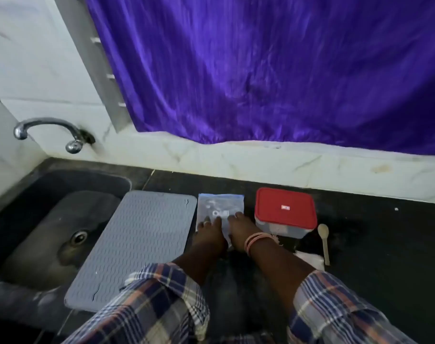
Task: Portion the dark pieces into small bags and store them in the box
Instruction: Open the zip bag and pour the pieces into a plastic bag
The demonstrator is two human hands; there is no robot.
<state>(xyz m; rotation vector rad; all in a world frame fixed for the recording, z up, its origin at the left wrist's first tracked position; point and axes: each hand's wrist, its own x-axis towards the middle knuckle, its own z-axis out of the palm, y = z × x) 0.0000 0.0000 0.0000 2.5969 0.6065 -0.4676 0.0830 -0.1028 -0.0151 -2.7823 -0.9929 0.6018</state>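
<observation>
Both hands lie flat on a clear zip bag (pixel 220 209) on the dark bench (pixel 385 244): left hand (pixel 209 232) and right hand (pixel 241 229) with fingers straight, pressing it. Red-lidded box (pixel 285 212) sits just right of bag, lid on. Wooden spoon (pixel 323 242) right of box. Grey mat (pixel 141 244) left, sink (pixel 50 232) far left.
</observation>
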